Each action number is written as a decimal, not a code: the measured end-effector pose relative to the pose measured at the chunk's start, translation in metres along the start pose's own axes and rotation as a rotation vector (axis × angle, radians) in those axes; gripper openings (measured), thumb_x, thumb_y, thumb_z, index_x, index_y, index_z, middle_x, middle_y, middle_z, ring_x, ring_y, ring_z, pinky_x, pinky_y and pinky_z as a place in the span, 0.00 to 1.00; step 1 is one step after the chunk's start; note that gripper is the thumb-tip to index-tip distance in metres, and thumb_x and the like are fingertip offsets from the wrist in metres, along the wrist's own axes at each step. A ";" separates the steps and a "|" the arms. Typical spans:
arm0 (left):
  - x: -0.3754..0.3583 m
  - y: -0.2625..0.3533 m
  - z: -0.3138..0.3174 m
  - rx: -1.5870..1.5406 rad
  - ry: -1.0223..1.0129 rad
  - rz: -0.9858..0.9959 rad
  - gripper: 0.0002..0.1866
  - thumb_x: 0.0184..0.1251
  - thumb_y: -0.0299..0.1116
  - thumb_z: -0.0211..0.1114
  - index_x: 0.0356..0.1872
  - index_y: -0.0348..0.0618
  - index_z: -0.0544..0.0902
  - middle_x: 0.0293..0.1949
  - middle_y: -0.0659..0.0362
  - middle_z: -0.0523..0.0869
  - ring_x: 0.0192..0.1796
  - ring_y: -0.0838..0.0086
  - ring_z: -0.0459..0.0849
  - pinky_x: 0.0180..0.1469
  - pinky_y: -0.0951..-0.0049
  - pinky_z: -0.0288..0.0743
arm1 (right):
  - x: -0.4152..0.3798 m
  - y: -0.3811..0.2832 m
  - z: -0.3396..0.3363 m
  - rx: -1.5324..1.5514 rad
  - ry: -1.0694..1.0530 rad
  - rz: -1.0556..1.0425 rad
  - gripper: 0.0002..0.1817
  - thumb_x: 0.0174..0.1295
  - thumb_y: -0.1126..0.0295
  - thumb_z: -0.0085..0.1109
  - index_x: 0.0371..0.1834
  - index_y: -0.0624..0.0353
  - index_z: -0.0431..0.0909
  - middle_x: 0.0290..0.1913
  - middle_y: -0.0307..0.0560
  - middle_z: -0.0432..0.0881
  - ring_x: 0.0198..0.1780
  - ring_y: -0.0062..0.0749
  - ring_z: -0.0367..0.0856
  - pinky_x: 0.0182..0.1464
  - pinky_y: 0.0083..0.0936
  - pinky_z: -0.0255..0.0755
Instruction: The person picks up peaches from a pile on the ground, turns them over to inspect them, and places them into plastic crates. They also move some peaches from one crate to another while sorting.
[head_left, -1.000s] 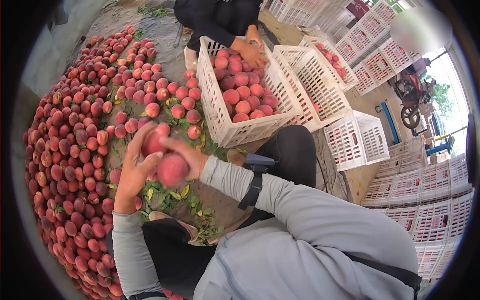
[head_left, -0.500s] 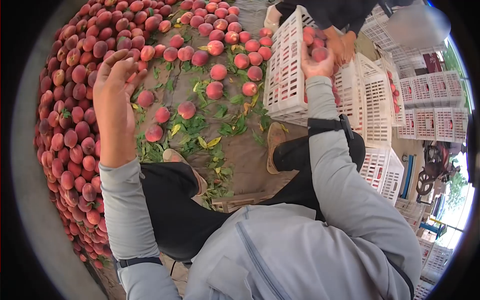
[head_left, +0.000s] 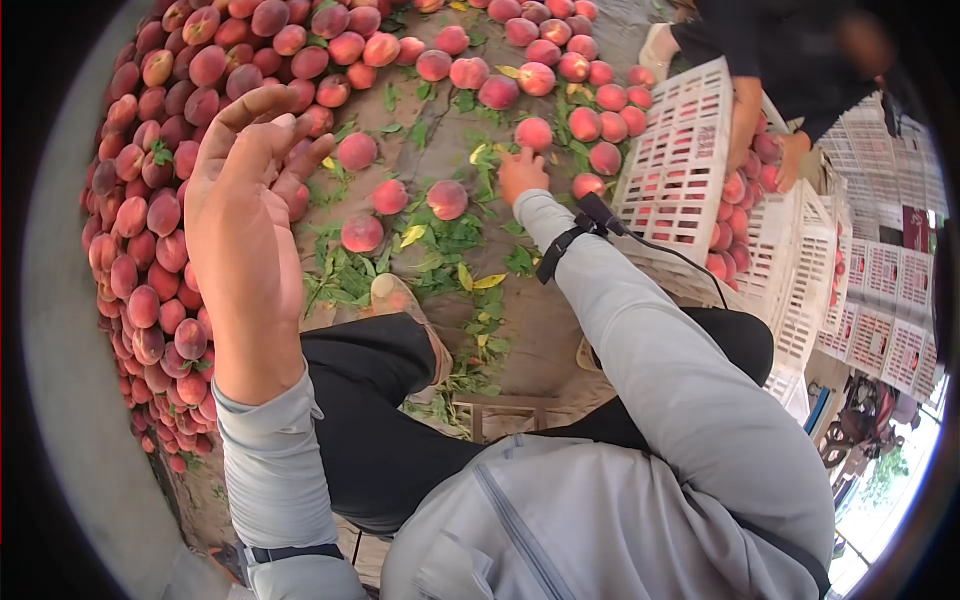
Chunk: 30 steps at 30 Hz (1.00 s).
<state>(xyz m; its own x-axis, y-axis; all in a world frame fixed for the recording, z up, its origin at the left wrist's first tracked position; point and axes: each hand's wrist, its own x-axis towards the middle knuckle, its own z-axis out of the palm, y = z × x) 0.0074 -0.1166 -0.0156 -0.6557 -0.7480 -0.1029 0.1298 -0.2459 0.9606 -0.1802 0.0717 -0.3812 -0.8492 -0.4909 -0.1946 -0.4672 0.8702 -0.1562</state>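
Observation:
My left hand (head_left: pixel 245 185) is raised in front of the peach pile (head_left: pixel 150 220), its fingers loosely bent and apart, with nothing seen in the palm. Out over the ground cloth (head_left: pixel 520 350), my right hand (head_left: pixel 523 175) reaches with fingers spread to a single red peach (head_left: pixel 533 133), fingertips right at its lower edge. Several loose peaches lie around it, among them one (head_left: pixel 605 158) to the right and another (head_left: pixel 447 199) to the left. Green and yellow leaves (head_left: pixel 440 250) are scattered below. To the right stands a tilted white plastic crate (head_left: pixel 675 150) with peaches inside.
A co-worker's hands (head_left: pixel 790 160) are at the peaches in the crate. More white crates (head_left: pixel 795 270) stand along the right, with stacks (head_left: pixel 880 330) behind. A low wooden stool (head_left: pixel 500 410) shows between my legs. A grey wall (head_left: pixel 70 330) borders the pile at left.
My right hand has left the peach in the crate and swung left to a peach on the ground. My left hand stays raised and bent. The view has shifted.

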 end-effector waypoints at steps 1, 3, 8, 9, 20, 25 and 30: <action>0.000 0.000 -0.003 -0.009 0.014 -0.004 0.12 0.66 0.25 0.57 0.49 0.32 0.77 0.45 0.56 0.81 0.48 0.72 0.81 0.55 0.67 0.77 | 0.005 0.007 0.006 -0.072 0.006 -0.032 0.22 0.50 0.64 0.66 0.50 0.50 0.76 0.57 0.55 0.69 0.52 0.60 0.73 0.55 0.45 0.73; 0.001 0.001 -0.012 -0.018 0.022 -0.016 0.12 0.66 0.25 0.57 0.48 0.32 0.77 0.46 0.55 0.81 0.49 0.71 0.81 0.56 0.66 0.77 | 0.001 -0.005 0.003 -0.138 -0.002 -0.069 0.24 0.48 0.63 0.67 0.51 0.49 0.76 0.56 0.56 0.68 0.51 0.63 0.72 0.55 0.47 0.72; 0.005 0.003 -0.023 -0.087 0.009 -0.010 0.12 0.66 0.24 0.57 0.48 0.31 0.77 0.48 0.54 0.81 0.50 0.70 0.80 0.57 0.65 0.76 | -0.015 -0.094 -0.061 0.486 -0.303 -0.166 0.23 0.42 0.52 0.67 0.41 0.51 0.82 0.44 0.54 0.82 0.46 0.51 0.83 0.48 0.43 0.76; 0.004 0.003 -0.023 -0.095 0.012 -0.014 0.12 0.66 0.25 0.56 0.48 0.31 0.77 0.48 0.54 0.81 0.51 0.69 0.80 0.58 0.64 0.76 | -0.030 -0.125 -0.071 0.504 -0.280 -0.297 0.22 0.43 0.54 0.67 0.41 0.52 0.81 0.40 0.50 0.84 0.43 0.49 0.83 0.46 0.41 0.76; -0.008 0.004 -0.023 -0.062 -0.017 -0.018 0.13 0.68 0.27 0.54 0.51 0.33 0.75 0.54 0.51 0.79 0.55 0.66 0.79 0.59 0.61 0.75 | -0.074 -0.239 -0.008 -0.043 -0.614 -0.180 0.26 0.61 0.59 0.57 0.62 0.51 0.68 0.45 0.53 0.84 0.33 0.50 0.86 0.30 0.51 0.79; -0.008 0.001 -0.013 -0.042 -0.040 -0.040 0.12 0.68 0.27 0.54 0.50 0.33 0.75 0.53 0.52 0.79 0.55 0.68 0.79 0.59 0.63 0.75 | -0.082 -0.229 0.007 0.012 -0.438 -0.221 0.28 0.58 0.54 0.61 0.61 0.50 0.68 0.45 0.53 0.84 0.37 0.51 0.86 0.29 0.48 0.79; -0.006 -0.001 -0.006 -0.007 -0.035 -0.028 0.12 0.68 0.26 0.54 0.49 0.33 0.76 0.53 0.52 0.79 0.54 0.68 0.80 0.58 0.66 0.76 | -0.079 -0.198 -0.017 0.398 -0.544 -0.148 0.36 0.50 0.49 0.69 0.61 0.51 0.69 0.48 0.52 0.84 0.47 0.44 0.85 0.44 0.42 0.79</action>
<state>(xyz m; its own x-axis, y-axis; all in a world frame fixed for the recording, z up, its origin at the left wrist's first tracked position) 0.0162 -0.1154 -0.0179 -0.6848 -0.7187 -0.1200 0.1161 -0.2703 0.9558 -0.0249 -0.0614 -0.3183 -0.4906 -0.6452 -0.5856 -0.3543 0.7618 -0.5424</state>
